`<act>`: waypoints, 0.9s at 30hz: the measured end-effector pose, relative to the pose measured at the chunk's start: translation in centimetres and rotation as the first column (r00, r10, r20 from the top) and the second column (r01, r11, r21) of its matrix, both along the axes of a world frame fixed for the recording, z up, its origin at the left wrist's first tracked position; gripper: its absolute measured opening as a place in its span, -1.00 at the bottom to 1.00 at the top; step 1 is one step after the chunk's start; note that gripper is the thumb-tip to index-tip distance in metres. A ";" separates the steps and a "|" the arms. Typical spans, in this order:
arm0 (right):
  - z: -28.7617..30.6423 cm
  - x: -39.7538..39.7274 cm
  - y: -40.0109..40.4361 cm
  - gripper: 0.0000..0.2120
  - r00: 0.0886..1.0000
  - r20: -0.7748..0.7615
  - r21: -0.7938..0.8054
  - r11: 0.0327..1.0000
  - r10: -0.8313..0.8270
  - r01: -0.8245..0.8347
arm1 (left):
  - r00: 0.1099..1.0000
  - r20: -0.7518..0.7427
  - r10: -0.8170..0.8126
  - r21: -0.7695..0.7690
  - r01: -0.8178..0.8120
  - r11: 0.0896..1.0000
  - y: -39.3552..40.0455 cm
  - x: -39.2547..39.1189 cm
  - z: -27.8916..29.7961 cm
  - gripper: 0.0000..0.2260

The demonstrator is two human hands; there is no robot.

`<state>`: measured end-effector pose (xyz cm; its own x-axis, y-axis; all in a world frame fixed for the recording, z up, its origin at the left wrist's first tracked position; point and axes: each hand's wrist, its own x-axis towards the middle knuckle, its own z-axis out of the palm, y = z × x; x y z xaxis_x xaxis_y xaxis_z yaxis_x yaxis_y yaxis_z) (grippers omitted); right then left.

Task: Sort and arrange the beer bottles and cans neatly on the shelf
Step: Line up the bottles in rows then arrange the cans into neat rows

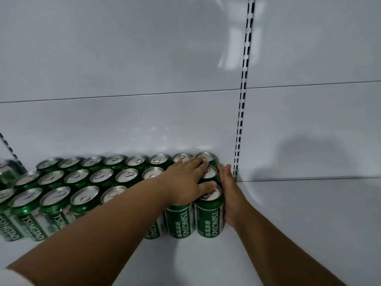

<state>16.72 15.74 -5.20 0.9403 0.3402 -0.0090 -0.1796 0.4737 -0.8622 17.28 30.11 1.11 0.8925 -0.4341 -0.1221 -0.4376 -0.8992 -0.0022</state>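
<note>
Beer cans, green, silver-topped, upright: three rows on white shelf, back row against rear panel. Right end of block just short of slotted upright; bare shelf beyond it to the right and along the front edge. Left hand flat on can tops at right end, fingers extended, slightly spread, thumb on front right can. Right hand edge-on against right side of end column, fingers pressed together, straight. Nothing gripped.
</note>
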 end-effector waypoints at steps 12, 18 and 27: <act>0.5 -1.8 0.0 -0.45 0.992 0.056 -0.082 0.990 -0.112 0.116 | 0.998 0.022 -0.059 -0.121 0.061 0.991 1.1 -0.8 0.8 -0.29; 0.7 -2.6 0.4 -0.51 0.982 0.076 -0.209 0.960 -0.175 0.187 | 0.987 0.014 -0.157 -0.024 0.158 0.987 1.6 -1.6 -0.3 -0.29; 5.1 -2.5 1.0 -0.52 0.935 0.350 -0.786 0.527 -0.051 0.323 | 0.996 0.033 -0.082 -0.142 0.086 0.986 6.8 -1.4 2.0 -0.38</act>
<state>14.19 16.70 -0.14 0.9907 0.1239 0.0572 0.1096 -0.4728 -0.8743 15.87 36.92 3.07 0.8545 -0.5186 -0.0295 -0.5128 -0.8513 0.1112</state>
